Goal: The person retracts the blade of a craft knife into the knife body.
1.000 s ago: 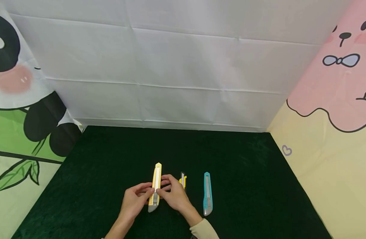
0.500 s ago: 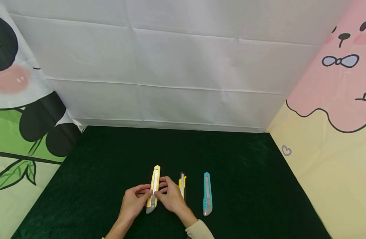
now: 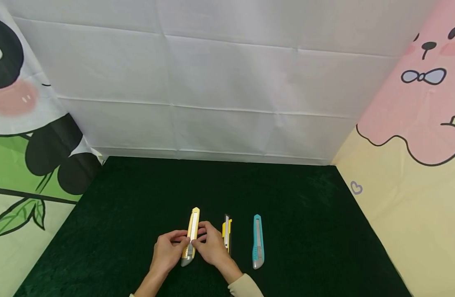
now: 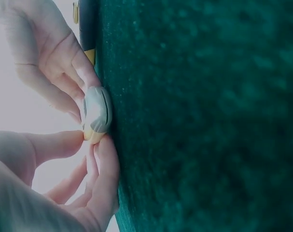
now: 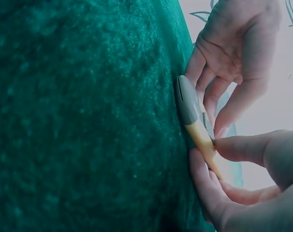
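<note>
A pale yellow utility knife [image 3: 193,231] with a grey end cap is held by both hands, its capped end toward the person. My left hand [image 3: 167,251] pinches its left side between thumb and fingers. From the other side my right hand [image 3: 213,246] pinches it, thumb near the slider. In the right wrist view the grey cap [image 5: 187,99] sits close to the green cloth; whether it touches cannot be told. Just right of my right hand lies a black and yellow utility knife [image 3: 227,233], its lower part partly covered by that hand. No blade shows out of the held knife.
A teal utility knife [image 3: 258,243] with a grey end lies farther right on the dark green cloth [image 3: 305,206]. A white sheet [image 3: 220,82] hangs behind. Printed cloths with a panda [image 3: 50,144] and a pink animal [image 3: 420,107] flank the sides.
Both hands and the pale yellow knife have shifted slightly left and toward the person. More of the black and yellow knife shows as my right hand moved left. The teal knife stays put.
</note>
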Motion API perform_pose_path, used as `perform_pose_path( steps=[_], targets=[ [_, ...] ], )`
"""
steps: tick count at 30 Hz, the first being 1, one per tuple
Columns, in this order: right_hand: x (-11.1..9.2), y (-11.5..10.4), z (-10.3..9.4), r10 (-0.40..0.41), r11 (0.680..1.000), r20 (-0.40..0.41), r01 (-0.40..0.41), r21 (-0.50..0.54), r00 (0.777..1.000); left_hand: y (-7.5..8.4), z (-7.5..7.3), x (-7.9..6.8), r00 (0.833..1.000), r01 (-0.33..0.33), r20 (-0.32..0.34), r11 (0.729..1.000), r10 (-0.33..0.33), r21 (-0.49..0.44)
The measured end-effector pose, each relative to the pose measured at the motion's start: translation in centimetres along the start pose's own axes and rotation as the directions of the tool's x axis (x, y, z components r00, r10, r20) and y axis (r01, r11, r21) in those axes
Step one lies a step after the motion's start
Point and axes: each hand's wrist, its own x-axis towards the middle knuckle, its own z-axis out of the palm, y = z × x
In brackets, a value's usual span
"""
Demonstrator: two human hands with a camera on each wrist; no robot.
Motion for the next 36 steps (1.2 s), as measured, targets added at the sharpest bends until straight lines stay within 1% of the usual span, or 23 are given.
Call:
perform_pose_path(
  steps=[7, 15, 22, 27, 33, 36],
  targets=[
    [0.0, 0.0, 0.2, -0.003, 0.999, -0.01, 0.003, -0.036, 1.0, -0.2, 0.1, 0.1, 1.0, 0.02, -0.012, 0.999, -0.019, 0.048],
    [0.0, 0.1, 0.4, -0.026, 0.997, -0.031, 0.024, -0.08, 0.999, -0.2, 0.2, 0.4, 1.0, -0.004, -0.006, 0.997, 0.005, 0.079],
    [-0.1, 0.1, 0.2, -0.043, 0.997, -0.016, 0.041, -0.07, 0.999, 0.0, 0.2, 0.4, 1.0, 0.012, -0.001, 0.99, -0.012, 0.142],
    [-0.3, -0.1, 0.0, -0.047, 0.997, -0.01, 0.046, -0.066, 0.999, 0.0, 0.2, 0.4, 1.0, -0.004, -0.002, 0.984, 0.004, 0.179],
    [-0.6, -0.2, -0.4, -0.097, 0.994, -0.02, 0.096, -0.057, 0.995, 0.1, 0.1, 0.2, 1.0, -0.022, 0.004, 0.982, 0.022, 0.19],
    [-0.7, -0.2, -0.7, -0.111, 0.993, -0.027, 0.11, -0.032, 0.993, 0.1, 0.0, 0.1, 1.0, -0.03, 0.006, 0.98, 0.029, 0.196]
  ],
)
